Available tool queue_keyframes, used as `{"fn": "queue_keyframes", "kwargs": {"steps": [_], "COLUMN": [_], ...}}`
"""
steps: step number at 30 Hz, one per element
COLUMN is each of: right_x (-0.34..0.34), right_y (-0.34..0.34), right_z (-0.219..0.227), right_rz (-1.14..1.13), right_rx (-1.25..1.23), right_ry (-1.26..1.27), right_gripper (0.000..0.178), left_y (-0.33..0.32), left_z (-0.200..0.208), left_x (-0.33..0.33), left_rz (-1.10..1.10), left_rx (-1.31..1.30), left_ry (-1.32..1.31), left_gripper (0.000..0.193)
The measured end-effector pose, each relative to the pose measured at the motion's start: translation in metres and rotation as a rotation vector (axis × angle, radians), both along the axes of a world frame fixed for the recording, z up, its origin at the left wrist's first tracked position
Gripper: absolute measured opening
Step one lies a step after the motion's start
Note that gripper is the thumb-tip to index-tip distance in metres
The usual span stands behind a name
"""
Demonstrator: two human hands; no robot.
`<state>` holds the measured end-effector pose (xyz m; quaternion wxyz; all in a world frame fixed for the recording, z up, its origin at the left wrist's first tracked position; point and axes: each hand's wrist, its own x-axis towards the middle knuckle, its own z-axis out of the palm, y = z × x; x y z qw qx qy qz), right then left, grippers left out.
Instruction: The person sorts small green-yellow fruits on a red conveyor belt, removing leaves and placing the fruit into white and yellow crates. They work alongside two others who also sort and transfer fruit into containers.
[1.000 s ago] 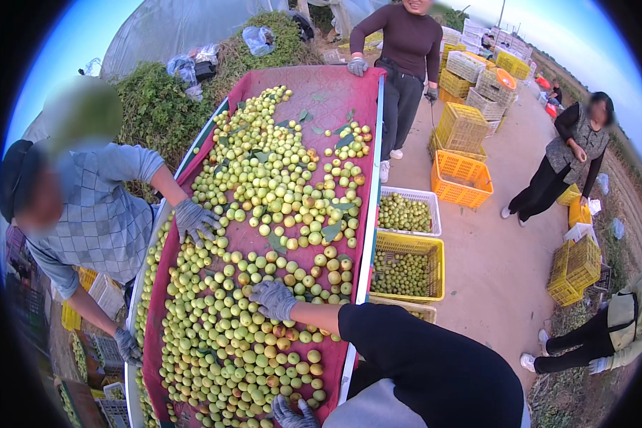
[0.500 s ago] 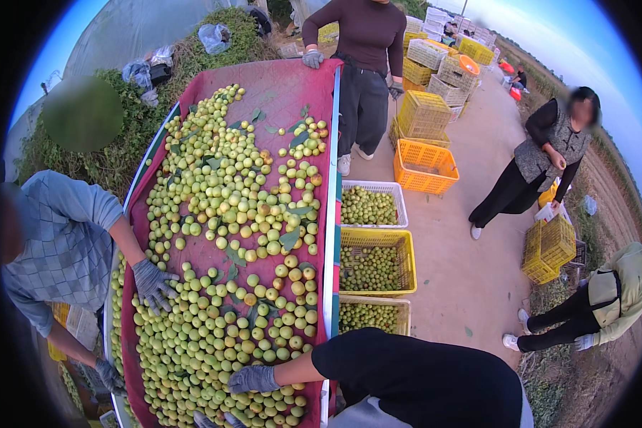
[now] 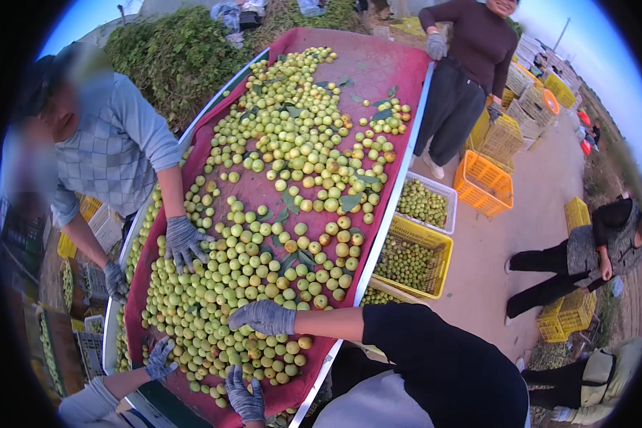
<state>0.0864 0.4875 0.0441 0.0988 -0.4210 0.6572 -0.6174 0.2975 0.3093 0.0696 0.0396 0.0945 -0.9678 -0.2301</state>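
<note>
Small round green fruit (image 3: 214,299), some blushed brown, lie spread with leaves over a sloping table lined with red cloth (image 3: 253,192). From the right my bare forearm with a pushed-up black sleeve reaches in. My right hand (image 3: 264,317), in a grey knit glove, rests palm down over the fruit, fingers stretched out. At the table's lower end my left hand (image 3: 244,399), gloved alike, has its fingers apart beside the fruit. Neither hand shows a fruit held. A co-worker's gloved hand (image 3: 160,360) touches the fruit left of mine; another co-worker's hand (image 3: 183,242) lies higher up.
Along the table's right side stand a white crate (image 3: 446,192) and a yellow crate (image 3: 435,274), both with fruit. Beyond them is an orange crate (image 3: 481,182) near stacked crates. A person in maroon (image 3: 471,43) stands at the far end; others stand on the right.
The view has turned, so the table sits farther right and leans. My left hand has come fully into view. A co-worker's grey-sleeved arm has appeared at lower left.
</note>
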Motion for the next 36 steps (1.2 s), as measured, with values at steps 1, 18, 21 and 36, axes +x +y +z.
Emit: {"fn": "queue_keyframes", "kwargs": {"steps": [1,18,21,36], "right_x": [0.010,0.194,0.243,0.251], "right_y": [0.024,-0.111,-0.126,-0.119], "right_z": [0.016,0.172,0.181,0.158], "right_rz": [0.021,0.845,1.154,1.363], "right_rx": [0.014,-0.142,-0.339,-0.909], "right_ry": [0.029,1.100,0.915,1.132], "right_gripper": [0.041,0.084,0.075,0.030], "left_y": [0.001,-0.058,-0.093,-0.042], "left_z": [-0.004,-0.006,-0.014,0.108], "left_x": [0.007,-0.016,-0.018,0.040], "left_rz": [-0.022,-0.535,-0.712,-0.132], "left_rx": [0.002,-0.282,-0.423,0.782], "left_ry": [-0.064,-0.289,-0.403,-0.215], "left_gripper": [0.055,0.034,0.034,0.074]}}
